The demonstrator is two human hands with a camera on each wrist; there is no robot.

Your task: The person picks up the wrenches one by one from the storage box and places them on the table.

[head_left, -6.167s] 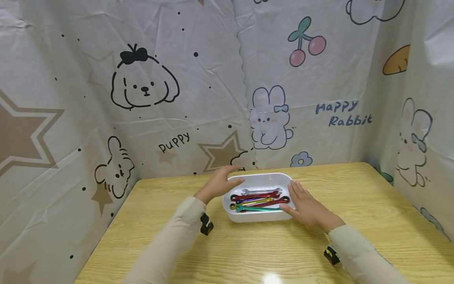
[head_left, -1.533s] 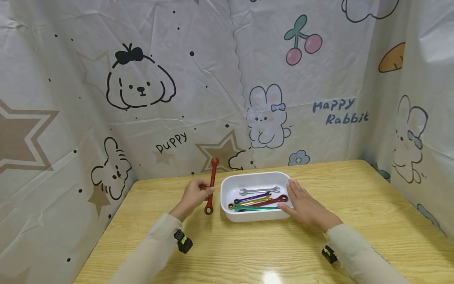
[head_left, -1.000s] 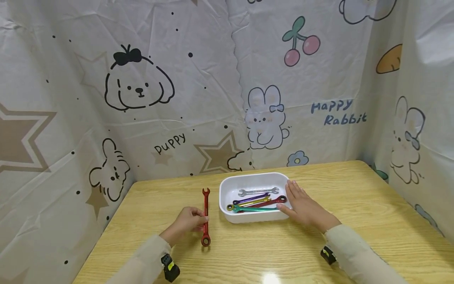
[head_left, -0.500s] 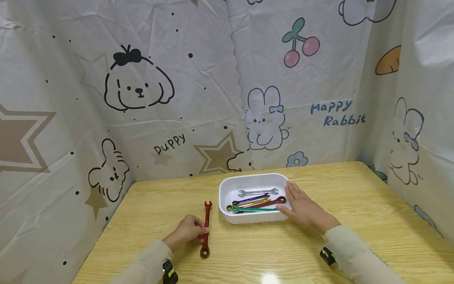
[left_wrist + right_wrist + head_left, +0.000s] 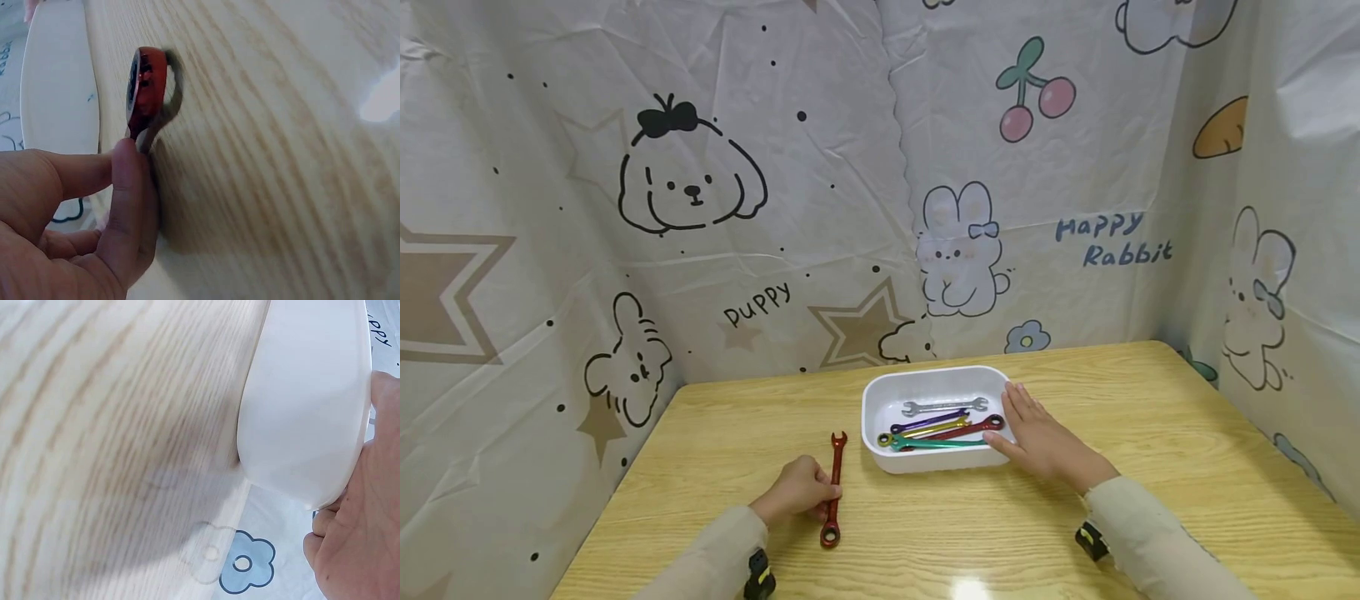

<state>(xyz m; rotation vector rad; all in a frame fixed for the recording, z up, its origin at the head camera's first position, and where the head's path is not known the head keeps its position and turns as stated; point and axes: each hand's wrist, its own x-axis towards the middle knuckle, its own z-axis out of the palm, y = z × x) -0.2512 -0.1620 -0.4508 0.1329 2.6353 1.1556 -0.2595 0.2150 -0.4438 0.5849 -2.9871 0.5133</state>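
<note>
My left hand [image 5: 801, 487] pinches a red combination wrench [image 5: 837, 467] by its shank, between thumb and fingers, left of the tray. Its open end points away from me and its ring end toward me. In the left wrist view the ring end [image 5: 147, 87] lies close over the tabletop with a shadow beside it; whether it touches cannot be told. My right hand [image 5: 1048, 442] rests with straight fingers against the right end of the white tray [image 5: 940, 461]. Inside lie a silver wrench [image 5: 945, 407], a green wrench [image 5: 943, 443], a red wrench [image 5: 992, 423] and several others, partly overlapping.
The wooden table [image 5: 925, 533] meets a printed cloth backdrop [image 5: 850, 167] at its back and sides. A small black wrist camera [image 5: 760, 575] is strapped on the left wrist, and another black camera [image 5: 1092, 542] on the right.
One red wrench has left the tray in my left hand, moved left and toward me, and come down to table level. It barely moved in the last half second. The right hand stayed at the tray.
</note>
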